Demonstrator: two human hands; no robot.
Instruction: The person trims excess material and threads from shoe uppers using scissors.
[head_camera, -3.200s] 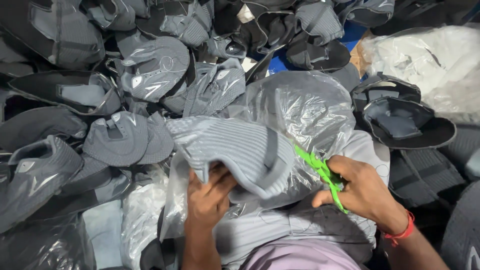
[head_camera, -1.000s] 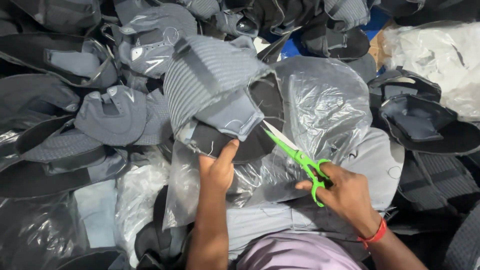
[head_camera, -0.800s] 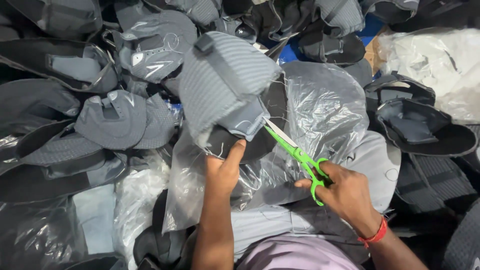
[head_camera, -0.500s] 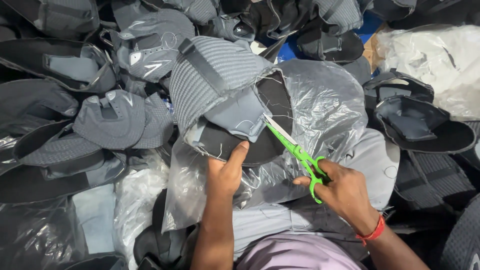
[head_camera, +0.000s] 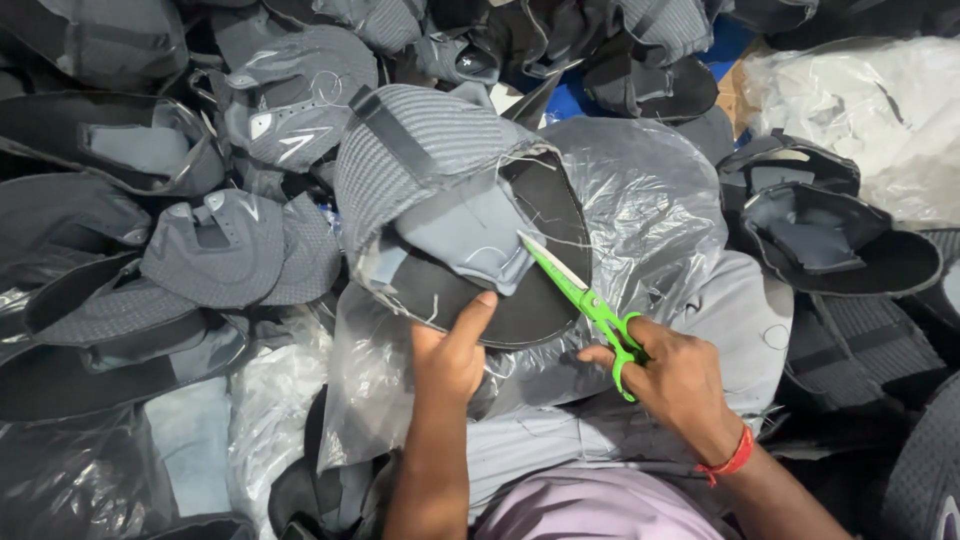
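A: Left hand (head_camera: 450, 350) pins the dark underside of the grey ribbed shoe upper (head_camera: 440, 210), thumb pressed on its near edge. Right hand (head_camera: 680, 375) has its fingers closed through the loops of the green scissors (head_camera: 585, 300), blades narrow, tips at the pale lining.

B: Change from earlier?

A: Three seconds back the upper lay ribbed side up, lower on the lap; now it is flipped, inside showing, on the clear plastic sheet (head_camera: 650, 200). Blade tips have crept into the lining edge, loose threads nearby. Grey uppers (head_camera: 230, 250) heaped left.
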